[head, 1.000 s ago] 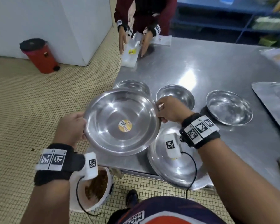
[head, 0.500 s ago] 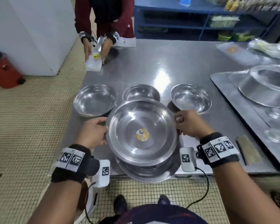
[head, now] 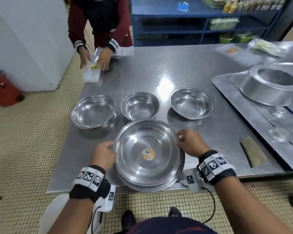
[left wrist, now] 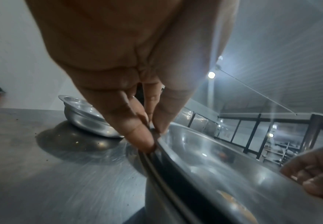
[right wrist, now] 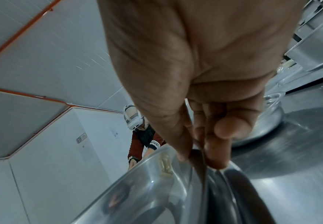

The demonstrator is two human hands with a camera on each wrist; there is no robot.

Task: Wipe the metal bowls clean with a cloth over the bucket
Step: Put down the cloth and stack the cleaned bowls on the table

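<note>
A large metal bowl (head: 146, 149) with a yellow sticker inside sits nested in a second large bowl (head: 174, 180) at the table's front edge. My left hand (head: 107, 153) pinches its left rim (left wrist: 157, 136), thumb inside and fingers outside. My right hand (head: 187, 142) pinches the right rim (right wrist: 197, 157) the same way. Three smaller metal bowls stand behind: left (head: 93, 111), middle (head: 140, 105), right (head: 191, 103). A white bucket (head: 52, 215) shows on the floor under my left forearm, mostly hidden. A folded tan cloth (head: 253, 153) lies on the table to the right.
Across the steel table (head: 184, 68) another person (head: 100, 22) presses a plastic bag (head: 92, 72) flat. A raised metal tray (head: 254, 105) with an upturned pan (head: 271, 86) fills the right side. A red bin (head: 3, 88) stands by the white wall, with blue shelves behind.
Both hands have carried the stickered bowl from over the floor at the left back to the right and lowered it into the other large bowl on the table.
</note>
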